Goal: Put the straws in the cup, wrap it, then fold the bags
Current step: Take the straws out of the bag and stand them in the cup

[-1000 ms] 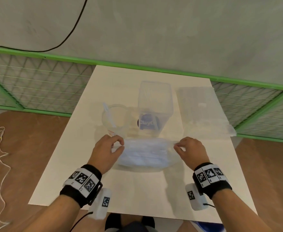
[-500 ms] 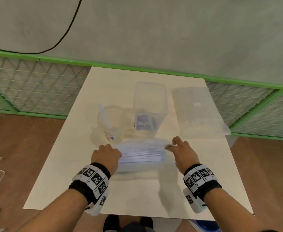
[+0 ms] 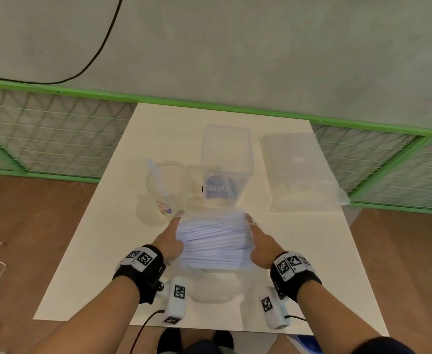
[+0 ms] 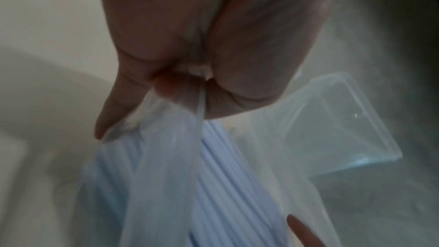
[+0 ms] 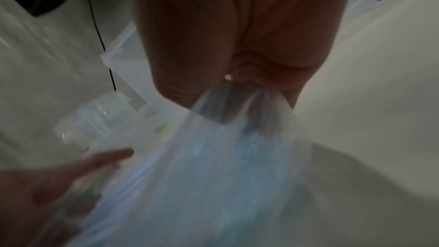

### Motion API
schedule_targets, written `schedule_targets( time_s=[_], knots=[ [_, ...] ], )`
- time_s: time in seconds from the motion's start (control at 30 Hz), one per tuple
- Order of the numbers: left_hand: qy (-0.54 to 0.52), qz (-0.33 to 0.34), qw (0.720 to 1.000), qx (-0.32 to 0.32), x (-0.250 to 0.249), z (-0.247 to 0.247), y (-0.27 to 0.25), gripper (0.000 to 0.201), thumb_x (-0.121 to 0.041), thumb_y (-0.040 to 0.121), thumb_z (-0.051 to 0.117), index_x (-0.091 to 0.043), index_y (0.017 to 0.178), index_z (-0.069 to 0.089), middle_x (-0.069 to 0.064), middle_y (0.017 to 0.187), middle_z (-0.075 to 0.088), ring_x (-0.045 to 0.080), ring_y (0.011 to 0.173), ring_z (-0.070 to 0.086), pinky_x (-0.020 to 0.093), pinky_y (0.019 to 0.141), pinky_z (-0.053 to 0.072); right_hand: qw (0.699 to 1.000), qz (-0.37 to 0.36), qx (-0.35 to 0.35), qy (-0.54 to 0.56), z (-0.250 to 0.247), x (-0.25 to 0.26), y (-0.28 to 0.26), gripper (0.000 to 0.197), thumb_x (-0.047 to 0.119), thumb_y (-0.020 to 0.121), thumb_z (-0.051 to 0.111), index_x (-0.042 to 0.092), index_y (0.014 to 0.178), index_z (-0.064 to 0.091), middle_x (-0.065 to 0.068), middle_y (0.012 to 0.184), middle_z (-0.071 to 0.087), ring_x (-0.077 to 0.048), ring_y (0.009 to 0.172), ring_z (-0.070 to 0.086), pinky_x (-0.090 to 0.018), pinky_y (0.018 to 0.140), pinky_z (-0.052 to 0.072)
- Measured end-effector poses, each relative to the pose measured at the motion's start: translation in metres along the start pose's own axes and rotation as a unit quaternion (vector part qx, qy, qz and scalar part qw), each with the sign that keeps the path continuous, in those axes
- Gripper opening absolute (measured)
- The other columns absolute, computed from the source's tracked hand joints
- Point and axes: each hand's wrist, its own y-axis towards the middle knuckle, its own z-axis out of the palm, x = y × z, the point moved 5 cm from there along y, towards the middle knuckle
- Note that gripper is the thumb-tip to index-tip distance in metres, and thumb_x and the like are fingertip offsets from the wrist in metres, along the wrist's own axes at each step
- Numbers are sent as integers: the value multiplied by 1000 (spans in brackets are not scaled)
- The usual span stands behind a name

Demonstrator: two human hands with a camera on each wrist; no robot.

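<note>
A clear bag of pale blue straws [image 3: 213,238] hangs above the table's near middle, held up between both hands. My left hand [image 3: 172,238] pinches the bag's left edge [image 4: 190,104]. My right hand [image 3: 257,242] pinches the bag's right edge [image 5: 237,100]. The straws [image 4: 228,185] lie bunched inside the plastic. A round clear cup [image 3: 166,186] with one straw in it stands just beyond the bag on the left.
A tall clear square container [image 3: 226,162] with a blue label stands behind the bag. A flat pile of clear bags [image 3: 299,172] lies at the right on the white table [image 3: 94,251]. A green mesh fence [image 3: 43,131] runs behind.
Both hands have lifted the bag of straws off the table and drawn closer together. The bag now hangs bunched between them instead of lying flat.
</note>
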Motion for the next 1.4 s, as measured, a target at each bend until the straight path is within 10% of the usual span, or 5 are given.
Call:
schedule_targets(
  time_s=[0.23,0.4,0.6,0.9,1.4],
  knots=[
    [38,17,999,-11,5,-13,-14,87,7,84,35,-51,146,17,4,131,45,24,96,59,27,70,54,994,2,-92,-62,-37,-9,-18,71,6,86,49,33,149,32,1,133,59,-25,117,57,-32,100,45],
    [191,55,980,-16,0,-4,-14,95,9,82,43,-36,152,-3,2,161,12,28,139,34,35,107,38,973,-7,-53,-223,-36,-7,-29,83,-4,84,49,32,152,19,6,152,34,-23,127,45,-39,93,49],
    [238,88,966,-43,-17,2,-29,108,13,78,47,-38,149,-17,-18,155,-22,25,75,58,19,50,36,970,-33,-142,-195,-50,-16,-45,97,-8,78,48,36,154,6,18,162,6,-23,108,61,-32,80,53],
    [232,84,969,-1,-22,7,-27,96,7,86,50,-25,152,-13,-14,157,-23,35,117,55,19,43,48,974,2,-42,-221,-48,-14,-40,93,3,81,56,36,154,8,26,158,-13,-23,87,63,-29,68,48],
    [208,161,964,-31,-21,7,-13,106,16,76,47,-26,152,-13,-23,152,-21,28,132,44,37,95,50,975,-7,-94,-200,-51,-13,-42,89,2,81,49,33,154,9,26,159,-9,-20,61,52,-26,57,43]
  ],
)
